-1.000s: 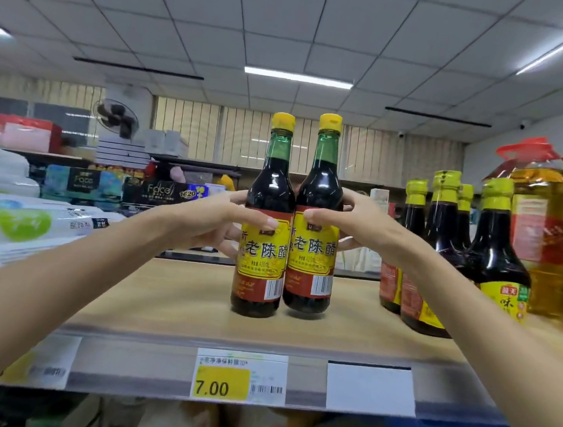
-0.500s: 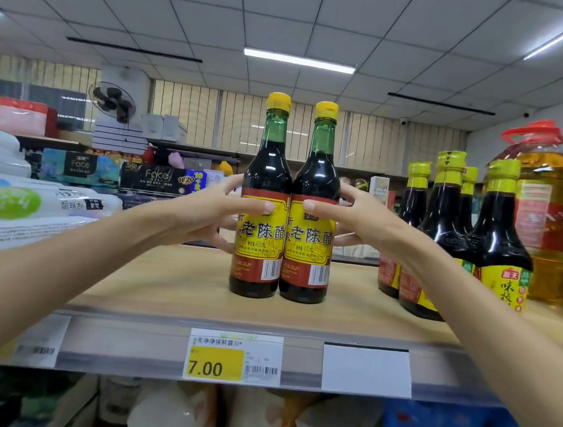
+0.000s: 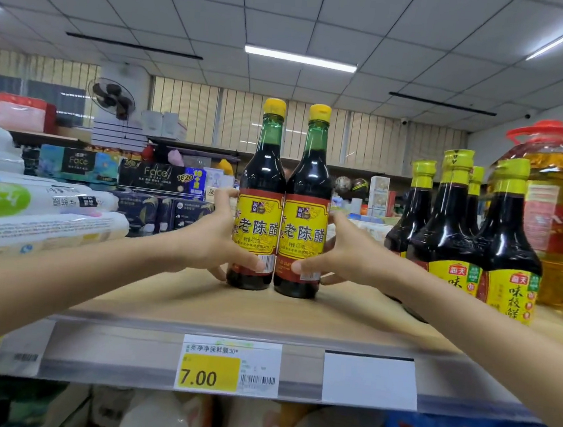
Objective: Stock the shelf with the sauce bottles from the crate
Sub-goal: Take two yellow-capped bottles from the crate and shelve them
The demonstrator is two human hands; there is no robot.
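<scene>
Two dark sauce bottles with yellow caps and yellow-red labels stand upright, side by side and touching, on the wooden shelf (image 3: 168,302). My left hand (image 3: 213,241) wraps the lower part of the left bottle (image 3: 262,191). My right hand (image 3: 339,255) wraps the lower part of the right bottle (image 3: 307,195). Thumbs lie across the label fronts; the other fingers are hidden behind the bottles. The crate is out of view.
Several dark bottles with green-yellow caps (image 3: 449,236) stand to the right, with big oil jugs (image 3: 548,211) behind them. Packs of tissue rolls (image 3: 32,217) lie on the left. A 7.00 price tag (image 3: 229,366) and a blank tag (image 3: 369,380) hang on the shelf edge.
Both hands have slid down from the bottles' shoulders to their lower labels. The bottles stand slightly further back on the shelf. The camera has tilted up a little.
</scene>
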